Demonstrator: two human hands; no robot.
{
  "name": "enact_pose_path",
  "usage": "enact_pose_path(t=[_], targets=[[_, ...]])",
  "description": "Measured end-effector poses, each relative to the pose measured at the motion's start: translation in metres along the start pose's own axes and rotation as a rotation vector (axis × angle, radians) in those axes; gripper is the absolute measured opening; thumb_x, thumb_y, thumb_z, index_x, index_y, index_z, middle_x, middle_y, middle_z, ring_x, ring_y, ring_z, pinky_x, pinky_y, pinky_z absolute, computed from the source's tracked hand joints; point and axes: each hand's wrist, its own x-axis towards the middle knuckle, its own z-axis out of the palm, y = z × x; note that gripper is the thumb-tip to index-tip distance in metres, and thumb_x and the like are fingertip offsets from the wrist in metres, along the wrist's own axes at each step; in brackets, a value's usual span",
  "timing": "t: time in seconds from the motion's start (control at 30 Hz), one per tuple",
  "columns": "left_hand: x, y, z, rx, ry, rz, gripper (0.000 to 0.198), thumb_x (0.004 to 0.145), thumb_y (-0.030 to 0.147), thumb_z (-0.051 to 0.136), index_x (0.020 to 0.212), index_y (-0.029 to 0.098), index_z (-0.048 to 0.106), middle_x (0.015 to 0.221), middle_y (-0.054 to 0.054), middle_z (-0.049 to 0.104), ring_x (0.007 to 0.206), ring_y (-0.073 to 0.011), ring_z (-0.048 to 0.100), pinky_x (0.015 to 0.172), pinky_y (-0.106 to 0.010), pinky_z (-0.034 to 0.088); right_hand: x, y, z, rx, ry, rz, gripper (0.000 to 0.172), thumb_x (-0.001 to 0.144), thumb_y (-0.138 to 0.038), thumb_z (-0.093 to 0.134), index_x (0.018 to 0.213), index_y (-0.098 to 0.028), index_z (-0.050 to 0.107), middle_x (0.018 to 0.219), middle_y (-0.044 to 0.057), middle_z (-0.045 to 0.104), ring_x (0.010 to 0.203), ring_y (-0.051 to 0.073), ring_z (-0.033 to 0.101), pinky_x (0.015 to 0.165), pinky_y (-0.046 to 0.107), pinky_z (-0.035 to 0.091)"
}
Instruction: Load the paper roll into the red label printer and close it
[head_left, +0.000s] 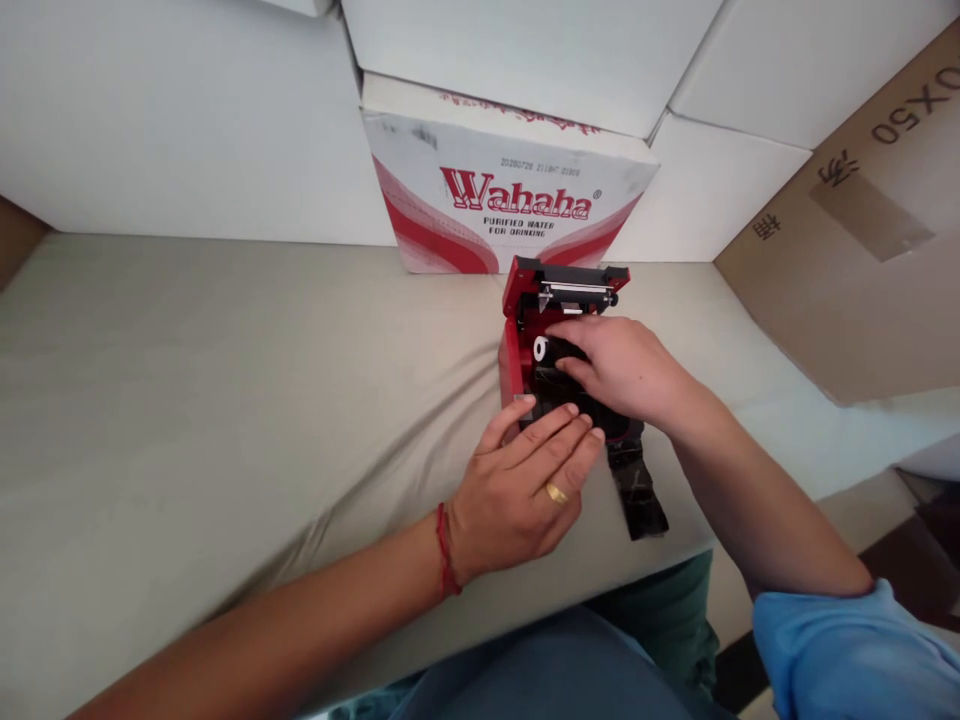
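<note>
A red and black label printer (512,362) sits on the cloth-covered surface with its lid (574,285) raised. Inside it lies a black ribbon roll (556,350) whose white core end shows on the left. My right hand (630,370) reaches in from the right, thumb and fingers closed around the roll. Stretched out flat, my left hand (529,485) rests at the printer's near edge, its fingertips over the black film there. A crinkled strip of black film (637,490) hangs out toward me, below my right wrist. My hands hide much of the printer's inside.
Behind the printer stands a Wahaha water carton (517,200), with white boxes (187,120) stacked around it. A brown cardboard box (862,220) is on the right. The pale cloth (225,400) has folds left of the printer; its near edge borders my lap.
</note>
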Motion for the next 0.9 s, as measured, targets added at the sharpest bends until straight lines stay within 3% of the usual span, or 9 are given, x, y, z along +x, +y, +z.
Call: enact_pose_path(t=[0.17, 0.3, 0.4, 0.47, 0.53, 0.6, 0.67, 0.77, 0.9], targets=[[0.008, 0.004, -0.003, 0.116, -0.058, -0.019, 0.042, 0.101, 0.012, 0.056, 0.142, 0.010, 0.068, 0.134, -0.012, 0.085, 0.132, -0.0264, 0.079, 0.135, -0.047, 0.044, 0.013, -0.007, 0.005, -0.083, -0.042, 0.025, 0.048, 0.103, -0.020, 0.061, 0.149, -0.026, 0.072, 0.147, 0.012, 0.079, 0.123, 0.037, 0.080, 0.095, 0.045, 0.062], [0.008, 0.006, -0.003, 0.136, -0.066, -0.004, 0.041, 0.102, 0.011, 0.056, 0.141, 0.008, 0.068, 0.137, -0.012, 0.084, 0.135, -0.0258, 0.078, 0.137, -0.047, 0.043, 0.010, -0.003, 0.010, -0.017, 0.012, -0.016, 0.048, 0.100, -0.015, 0.064, 0.145, -0.025, 0.074, 0.152, 0.012, 0.077, 0.128, 0.035, 0.078, 0.100, 0.044, 0.061], [0.007, 0.009, -0.002, 0.139, -0.079, 0.008, 0.040, 0.102, 0.011, 0.057, 0.140, 0.007, 0.068, 0.140, -0.013, 0.083, 0.136, -0.0269, 0.078, 0.135, -0.047, 0.047, -0.006, 0.008, 0.005, 0.216, 0.099, -0.091, 0.031, 0.102, -0.020, 0.068, 0.128, -0.023, 0.083, 0.129, 0.009, 0.086, 0.115, 0.029, 0.082, 0.098, 0.040, 0.062], [0.007, 0.010, -0.002, 0.140, -0.083, 0.031, 0.038, 0.103, 0.012, 0.057, 0.138, 0.007, 0.069, 0.141, -0.014, 0.083, 0.136, -0.0288, 0.078, 0.130, -0.047, 0.053, -0.017, 0.019, 0.000, 0.432, 0.273, -0.100, 0.019, 0.105, -0.028, 0.069, 0.111, -0.024, 0.086, 0.105, 0.004, 0.089, 0.096, 0.024, 0.083, 0.089, 0.036, 0.063], [0.008, 0.011, -0.003, 0.143, -0.080, 0.057, 0.035, 0.103, 0.013, 0.057, 0.136, 0.007, 0.070, 0.140, -0.015, 0.083, 0.135, -0.0304, 0.078, 0.124, -0.047, 0.058, -0.022, 0.030, -0.002, 0.575, 0.550, -0.048, 0.022, 0.108, -0.036, 0.068, 0.105, -0.025, 0.086, 0.093, 0.002, 0.087, 0.087, 0.021, 0.081, 0.083, 0.035, 0.064], [0.008, 0.011, -0.003, 0.154, -0.086, 0.076, 0.033, 0.104, 0.013, 0.058, 0.133, 0.006, 0.071, 0.138, -0.015, 0.084, 0.133, -0.0315, 0.080, 0.121, -0.047, 0.061, -0.018, 0.041, -0.001, 0.609, 0.799, 0.018, 0.028, 0.110, -0.045, 0.066, 0.114, -0.026, 0.086, 0.102, 0.005, 0.087, 0.093, 0.023, 0.081, 0.086, 0.038, 0.065], [0.009, 0.012, -0.004, 0.169, -0.098, 0.087, 0.031, 0.104, 0.012, 0.059, 0.131, 0.006, 0.072, 0.136, -0.016, 0.084, 0.131, -0.0320, 0.080, 0.119, -0.047, 0.062, -0.005, 0.052, 0.005, 0.598, 0.898, 0.028, 0.038, 0.111, -0.055, 0.063, 0.128, -0.026, 0.083, 0.123, 0.009, 0.086, 0.109, 0.025, 0.081, 0.096, 0.042, 0.065], [0.008, 0.012, -0.003, 0.179, -0.112, 0.098, 0.030, 0.105, 0.012, 0.058, 0.130, 0.006, 0.073, 0.136, -0.016, 0.084, 0.131, -0.0312, 0.080, 0.119, -0.046, 0.062, 0.016, 0.059, 0.015, 0.616, 0.828, -0.038, 0.054, 0.110, -0.070, 0.058, 0.137, -0.028, 0.080, 0.144, 0.009, 0.081, 0.134, 0.027, 0.075, 0.116, 0.047, 0.060], [0.007, 0.013, -0.004, 0.177, -0.109, 0.100, 0.030, 0.105, 0.011, 0.057, 0.130, 0.007, 0.074, 0.135, -0.015, 0.085, 0.131, -0.0297, 0.080, 0.119, -0.045, 0.062, 0.017, 0.052, 0.017, 0.735, 0.692, -0.079, 0.062, 0.112, -0.074, 0.048, 0.123, -0.027, 0.086, 0.128, 0.007, 0.087, 0.121, 0.025, 0.081, 0.114, 0.045, 0.062]])
